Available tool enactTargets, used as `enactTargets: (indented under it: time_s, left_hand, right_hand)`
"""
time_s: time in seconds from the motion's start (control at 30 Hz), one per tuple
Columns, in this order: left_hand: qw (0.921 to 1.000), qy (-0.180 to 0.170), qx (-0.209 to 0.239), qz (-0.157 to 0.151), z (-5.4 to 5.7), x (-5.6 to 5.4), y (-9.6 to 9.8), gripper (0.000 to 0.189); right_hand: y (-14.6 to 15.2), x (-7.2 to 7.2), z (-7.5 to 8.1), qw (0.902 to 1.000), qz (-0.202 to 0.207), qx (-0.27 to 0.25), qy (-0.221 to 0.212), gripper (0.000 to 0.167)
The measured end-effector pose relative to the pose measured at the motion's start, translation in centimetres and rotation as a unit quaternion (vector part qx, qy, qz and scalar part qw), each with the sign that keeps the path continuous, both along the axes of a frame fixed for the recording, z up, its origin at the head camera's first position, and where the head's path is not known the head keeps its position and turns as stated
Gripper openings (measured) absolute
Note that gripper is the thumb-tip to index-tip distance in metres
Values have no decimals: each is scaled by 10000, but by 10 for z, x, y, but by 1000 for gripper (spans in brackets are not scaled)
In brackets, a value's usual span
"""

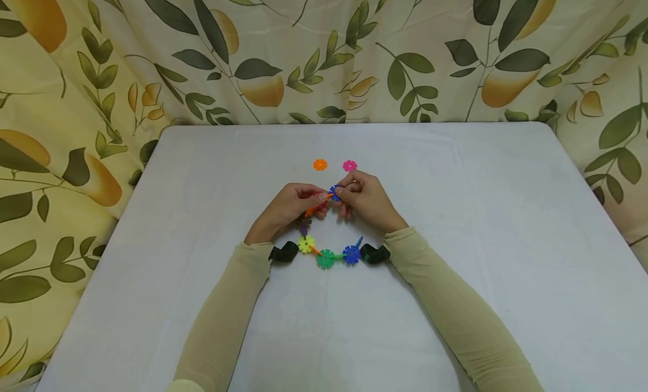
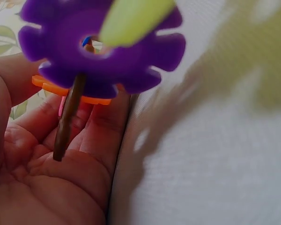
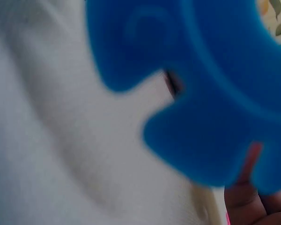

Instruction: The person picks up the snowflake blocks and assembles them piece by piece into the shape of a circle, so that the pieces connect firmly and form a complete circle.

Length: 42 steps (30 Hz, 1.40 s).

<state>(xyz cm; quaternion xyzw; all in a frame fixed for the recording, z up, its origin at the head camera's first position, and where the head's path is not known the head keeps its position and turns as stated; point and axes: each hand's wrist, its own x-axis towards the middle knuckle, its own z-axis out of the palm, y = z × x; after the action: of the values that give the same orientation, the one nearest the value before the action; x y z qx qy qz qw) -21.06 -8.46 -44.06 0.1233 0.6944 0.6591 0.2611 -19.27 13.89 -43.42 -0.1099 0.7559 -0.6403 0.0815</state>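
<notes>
A chain of notched, flower-shaped plastic discs curves between the hands. My left hand [image 1: 291, 206] pinches it by the red disc [image 1: 319, 201]. My right hand [image 1: 372, 201] pinches a dark blue disc [image 1: 334, 193], which meets an orange disc at the left fingertips. Lower along the chain come a purple disc [image 2: 131, 75], a brown disc [image 2: 68, 122] seen edge-on, a yellow disc [image 1: 306, 244], a green disc [image 1: 325, 259] and a blue disc [image 1: 351, 254]. A lighter blue disc [image 1: 360, 242] stands edge-on at the free end. Fingers hide part of the chain.
A loose orange disc [image 1: 320, 165] and a pink disc [image 1: 349, 165] lie beyond the hands on the white-covered table [image 1: 455, 172]. Black wrist cameras [image 1: 284, 252] flank the chain's lower part. A leaf-patterned curtain [image 1: 314, 99] hangs behind the table.
</notes>
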Motion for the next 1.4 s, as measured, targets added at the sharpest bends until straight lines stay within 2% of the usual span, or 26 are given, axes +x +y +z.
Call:
enactTargets:
  time_s: [0.23,0.43,0.6,0.73,0.83,0.9,1.07,1.2,1.4]
  left_hand:
    - [9998,-79,163,-67,-1,-1,0,28]
    - [9985,-94,90,-525,-1,-2,-6,29]
    - [9974,-121,85,-710,-1,-2,-9,30]
    - [9974,-173,144,-690,-2,-3,-8,29]
    - [9972,-207,185,-688,-2,-3,-8,29]
    - [9972,-206,190,-693,-2,-3,-7,29]
    - [9968,-226,204,-735,-1,-4,-6,30]
    - [9966,-240,225,-754,-1,-4,-6,29]
    - [9969,-213,187,-740,0,-3,-7,31]
  right_hand:
    - [-2,1,-1,10000,38,-67,-54,9]
    - [0,-2,-1,9996,162,138,199,12]
    - [4,-5,-1,9967,-252,584,498,20]
    - [11,-11,-1,9881,-641,1119,834,24]
    - [19,-15,-2,9786,-716,1629,1037,29]
    - [24,-17,-2,9725,-657,1987,1021,35]
    - [33,-21,-6,9578,-196,2718,909,48]
    - [35,-22,-8,9489,-88,2891,1263,43]
    - [37,-22,-6,9472,-200,2831,1493,32]
